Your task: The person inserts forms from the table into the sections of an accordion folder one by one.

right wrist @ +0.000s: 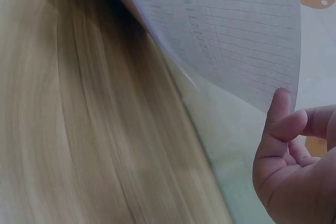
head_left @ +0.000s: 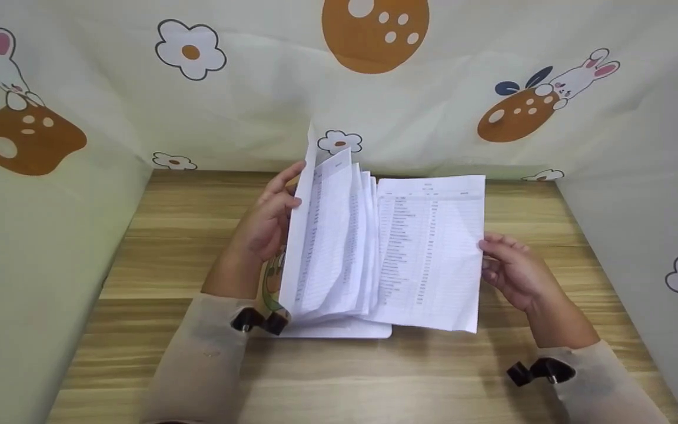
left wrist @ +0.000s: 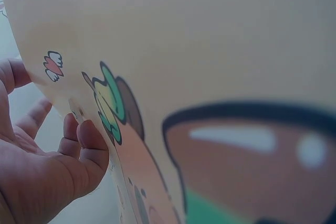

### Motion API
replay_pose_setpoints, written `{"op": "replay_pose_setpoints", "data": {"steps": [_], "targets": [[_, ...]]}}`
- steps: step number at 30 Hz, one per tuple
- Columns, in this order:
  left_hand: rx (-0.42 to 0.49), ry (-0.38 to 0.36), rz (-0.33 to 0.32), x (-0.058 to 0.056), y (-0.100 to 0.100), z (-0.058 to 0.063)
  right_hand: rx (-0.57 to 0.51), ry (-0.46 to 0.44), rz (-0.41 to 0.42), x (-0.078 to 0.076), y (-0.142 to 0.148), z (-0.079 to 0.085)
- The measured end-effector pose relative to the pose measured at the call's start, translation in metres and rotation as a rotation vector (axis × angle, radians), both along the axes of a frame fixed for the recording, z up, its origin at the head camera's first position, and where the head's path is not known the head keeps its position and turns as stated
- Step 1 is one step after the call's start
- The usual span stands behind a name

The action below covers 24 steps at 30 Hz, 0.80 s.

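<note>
A folder with a white inner side and a cartoon-printed outer cover (left wrist: 157, 40) stands partly opened on the table, with several printed sheets (head_left: 339, 235) fanned inside. My left hand (head_left: 265, 221) grips the raised cover by its left edge, thumb and fingers at either side. To the right, a printed sheet (head_left: 454, 265) with rows of text and ruled lines is spread out. Its right edge is pinched between thumb and fingers of my right hand (head_left: 512, 262). In the right wrist view the sheet's lower corner hangs above the table, right at the fingertips.
The wood-grain table (head_left: 451, 371) extends in front of and beside the folder. Behind it and at both sides rises a pale cloth (head_left: 256, 106) printed with rabbits, flowers and orange fruit. The folder's white lower board (head_left: 345, 330) lies under the sheets.
</note>
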<state>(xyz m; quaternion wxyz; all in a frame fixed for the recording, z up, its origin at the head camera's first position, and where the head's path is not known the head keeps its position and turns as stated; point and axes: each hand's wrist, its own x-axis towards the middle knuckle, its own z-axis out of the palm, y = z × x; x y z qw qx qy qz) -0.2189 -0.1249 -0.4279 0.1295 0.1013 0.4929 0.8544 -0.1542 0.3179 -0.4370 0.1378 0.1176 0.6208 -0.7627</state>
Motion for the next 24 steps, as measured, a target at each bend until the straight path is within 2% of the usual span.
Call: {"op": "replay_pose_setpoints", "data": {"steps": [10, 24], "targets": [[0.018, -0.018, -0.020, 0.000, -0.001, 0.000, 0.011, -0.040, 0.046, -0.010, -0.017, -0.011], [0.021, -0.014, -0.017, 0.000, 0.000, 0.000, 0.054, -0.045, 0.083, -0.036, -0.042, -0.018]]}}
